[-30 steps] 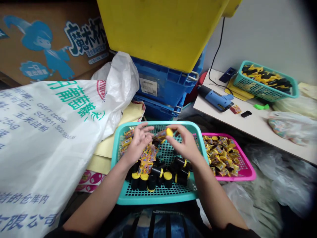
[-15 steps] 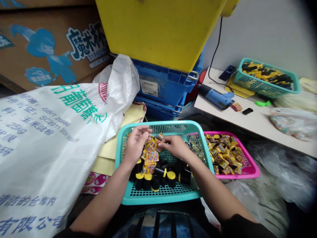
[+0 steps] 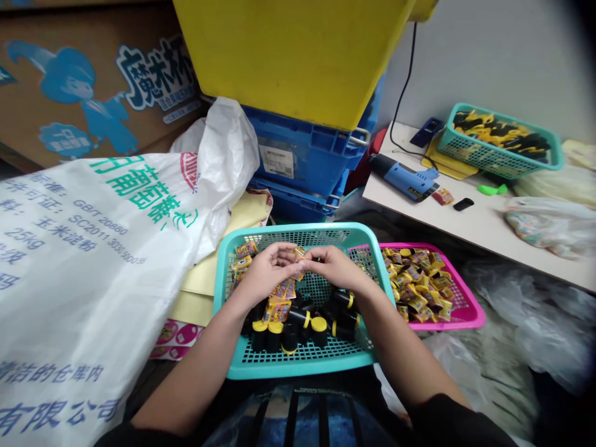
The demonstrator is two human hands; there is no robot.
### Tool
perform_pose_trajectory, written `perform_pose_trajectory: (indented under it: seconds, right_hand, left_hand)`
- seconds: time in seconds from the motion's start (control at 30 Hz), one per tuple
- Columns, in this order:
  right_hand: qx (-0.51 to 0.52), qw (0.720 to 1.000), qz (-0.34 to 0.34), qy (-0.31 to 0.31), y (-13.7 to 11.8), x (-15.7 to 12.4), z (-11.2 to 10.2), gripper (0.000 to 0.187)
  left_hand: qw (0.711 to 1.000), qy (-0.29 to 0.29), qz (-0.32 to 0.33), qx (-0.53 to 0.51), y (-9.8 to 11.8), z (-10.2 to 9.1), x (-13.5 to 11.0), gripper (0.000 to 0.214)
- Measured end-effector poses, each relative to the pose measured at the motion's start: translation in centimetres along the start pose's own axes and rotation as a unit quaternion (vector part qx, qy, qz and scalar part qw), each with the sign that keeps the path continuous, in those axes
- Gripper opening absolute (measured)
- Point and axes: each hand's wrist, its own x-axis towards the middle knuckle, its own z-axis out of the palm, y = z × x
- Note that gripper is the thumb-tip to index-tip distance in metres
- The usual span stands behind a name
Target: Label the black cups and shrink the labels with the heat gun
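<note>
A teal basket (image 3: 298, 363) lies in front of me, holding several small black tubes with yellow caps (image 3: 302, 326) and yellow printed packets (image 3: 279, 298). Over its middle my left hand (image 3: 265, 273) and my right hand (image 3: 333, 267) meet, fingers curled. Both pinch one small yellow packet (image 3: 298, 256) between their fingertips. More packets lie under my left hand.
A pink basket (image 3: 465, 313) of wrapped yellow pieces sits right of the teal one. A big white printed sack (image 3: 84, 248) fills the left. Blue crates (image 3: 307, 161) under a yellow bin (image 3: 288, 56) stand behind. A white table (image 3: 484, 230) carries a blue tool (image 3: 403, 177) and another teal basket (image 3: 500, 146).
A second ago my right hand held a yellow-capped piece above the basket. Both hands have since come together lower down on a small packet.
</note>
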Motion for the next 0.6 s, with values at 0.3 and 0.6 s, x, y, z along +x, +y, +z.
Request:
perform_pose_trajectory:
  seconds: [0.3, 0.6]
  right_hand:
    - [-0.348, 0.919, 0.142, -0.117, -2.9, -3.8, -1.0, 0.029]
    - [-0.481, 0.859, -0.022, -0.175, 0.5, -5.8, 0.9, 0.01]
  left_hand:
    - [0.987, 0.066, 0.01, 0.145, 1.2, -0.6, -1.4, 0.002]
    - [0.995, 0.081, 0.009, -0.06, 1.6, -1.0, -1.3, 0.026]
